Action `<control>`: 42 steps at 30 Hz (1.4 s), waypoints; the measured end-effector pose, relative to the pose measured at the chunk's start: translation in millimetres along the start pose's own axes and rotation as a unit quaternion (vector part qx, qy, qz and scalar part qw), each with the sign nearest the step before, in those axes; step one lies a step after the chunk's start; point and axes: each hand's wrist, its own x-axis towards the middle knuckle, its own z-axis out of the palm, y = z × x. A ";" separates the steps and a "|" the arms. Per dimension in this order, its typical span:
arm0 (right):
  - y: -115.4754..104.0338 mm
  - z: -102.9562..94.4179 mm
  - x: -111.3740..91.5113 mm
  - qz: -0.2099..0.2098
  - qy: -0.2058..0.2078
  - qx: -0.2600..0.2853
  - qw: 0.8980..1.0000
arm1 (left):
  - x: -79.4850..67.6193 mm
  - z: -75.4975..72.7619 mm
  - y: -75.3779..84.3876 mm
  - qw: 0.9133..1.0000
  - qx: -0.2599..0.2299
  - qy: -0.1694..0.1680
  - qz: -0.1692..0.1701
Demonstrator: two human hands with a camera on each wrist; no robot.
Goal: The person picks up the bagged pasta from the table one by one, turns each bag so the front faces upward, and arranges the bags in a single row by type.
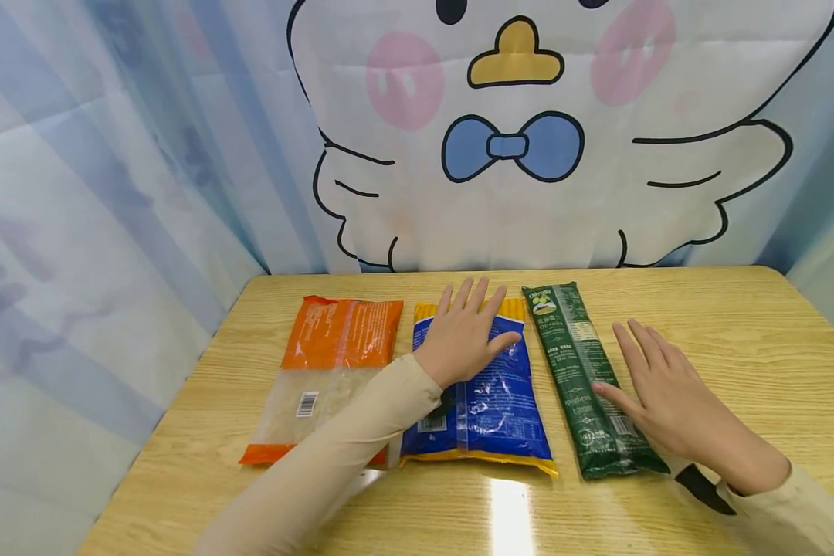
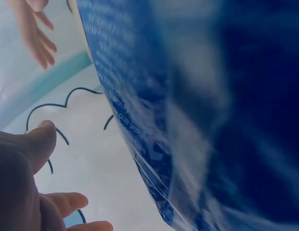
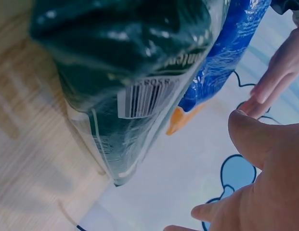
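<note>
Three packages lie side by side on the table. My left hand [image 1: 462, 340] is held over the blue bag with yellow ends [image 1: 500, 409], its fingers straight and spread. In the left wrist view a gap shows between this hand [image 2: 24, 178] and the blue bag [image 2: 125, 82]. On the right is a long green spaghetti packet [image 1: 570, 363]. Above its lower right side hovers my right hand [image 1: 674, 394], fingers extended and thumb over the packet. The right wrist view shows that hand [image 3: 269, 168] apart from the green packet [image 3: 125, 62]. Neither hand holds anything.
To the left lies an orange and clear bag [image 1: 344, 340] with pale contents, partly covered by the left sleeve [image 1: 347, 448]. The wooden table [image 1: 737, 332] meets a curtain [image 1: 417, 208] with a cartoon print at its far edge.
</note>
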 end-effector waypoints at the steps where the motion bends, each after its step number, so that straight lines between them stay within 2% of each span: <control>1: 0.3 -0.5 0.7 -0.002 0.003 0.002 1.000 | 3.3 0.1 1.2 1.000 -0.001 0.001 0.000; 4: 0.8 -2.1 2.2 -0.001 -0.003 0.012 1.000 | 11.9 0.5 4.9 1.000 0.001 0.006 0.000; 10: 2.1 -4.7 4.8 0.006 -0.019 0.019 1.000 | 27.6 1.9 12.7 1.000 -0.001 -0.005 -0.006; 19: 5.8 -6.1 5.2 0.020 -0.034 0.030 0.999 | 51.5 0.2 27.5 0.999 -0.047 -0.023 -0.013; 24: 8.0 -6.4 4.0 0.019 -0.033 0.029 0.999 | 64.0 3.0 32.7 0.997 -0.074 -0.012 -0.008; 32: 9.0 -8.0 2.9 0.027 -0.044 0.030 0.998 | 82.1 5.0 37.7 0.994 -0.105 0.006 -0.033; 37: 9.6 -8.7 2.3 0.034 -0.047 0.038 0.998 | 91.0 5.2 39.1 0.987 -0.150 0.008 -0.052; 42: 9.7 -8.6 1.6 0.044 -0.052 0.054 0.996 | 100.6 4.3 38.5 0.970 -0.232 0.036 -0.061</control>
